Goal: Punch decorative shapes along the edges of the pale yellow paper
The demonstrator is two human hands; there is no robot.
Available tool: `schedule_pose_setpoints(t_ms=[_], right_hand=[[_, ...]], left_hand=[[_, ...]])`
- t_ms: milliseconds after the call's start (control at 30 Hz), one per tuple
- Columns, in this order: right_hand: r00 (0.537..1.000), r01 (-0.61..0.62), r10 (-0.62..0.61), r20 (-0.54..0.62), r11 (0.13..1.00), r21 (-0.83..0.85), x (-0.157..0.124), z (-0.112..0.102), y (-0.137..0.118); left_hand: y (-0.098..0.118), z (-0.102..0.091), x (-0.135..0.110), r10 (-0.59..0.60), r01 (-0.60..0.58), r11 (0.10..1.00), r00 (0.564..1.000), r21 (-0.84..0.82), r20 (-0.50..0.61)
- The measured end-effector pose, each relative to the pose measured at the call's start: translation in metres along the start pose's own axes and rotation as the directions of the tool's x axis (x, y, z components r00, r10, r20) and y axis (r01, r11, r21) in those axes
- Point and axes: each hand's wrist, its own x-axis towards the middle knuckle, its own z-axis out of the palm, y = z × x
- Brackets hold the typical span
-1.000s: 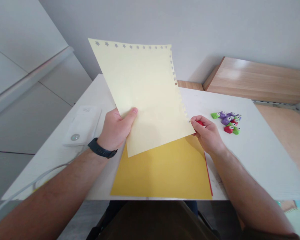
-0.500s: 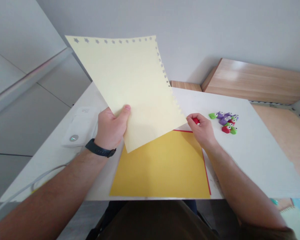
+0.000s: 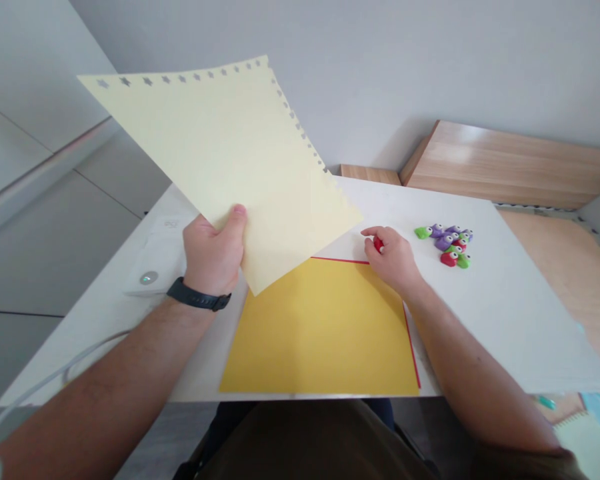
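My left hand [image 3: 215,250] grips a pale yellow sheet of paper [image 3: 240,160] near its lower left edge, thumb on top. Small star-shaped holes run along the far edge, and more small holes line the right one. Curled around a small red craft punch [image 3: 379,245] is my right hand [image 3: 393,257], partly hiding it; the index finger points toward the sheet's right corner without touching it. Beneath lies a larger yellow sheet [image 3: 325,327], with a red edge showing at its back and right.
Several red, purple and green craft punches [image 3: 447,241] with eye-like white spots cluster on the white table [image 3: 510,313] at the right. A white device [image 3: 153,263] and a cable [image 3: 93,347] lie at the left. A wooden board [image 3: 510,163] stands at the back right.
The pale sheet has swung to the left and tilted in my left hand. Its right corner has come away from my right hand, which still holds the red punch.
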Motion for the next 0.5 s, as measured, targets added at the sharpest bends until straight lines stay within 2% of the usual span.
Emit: schedule_pose_setpoints(t_ms=[200,367,500], right_hand=[[0.982,0.044,-0.010,0.188,0.983,-0.178,0.0001,0.0025,-0.0043],[0.989,0.040,-0.006,0.146,0.973,-0.229,0.0011,0.0015,-0.0077],[0.982,0.056,-0.007,0.191,0.966,-0.253,0.0010,0.0024,-0.0097]], left_hand=[[0.0005,-0.0003,0.0006,0.015,-0.014,0.999,1.000,-0.042,0.015],[0.0006,-0.0008,0.0003,0.016,-0.015,0.999,1.000,-0.047,0.022],[-0.0007,-0.0012,0.0003,0.004,-0.003,1.000,1.000,-0.030,0.021]])
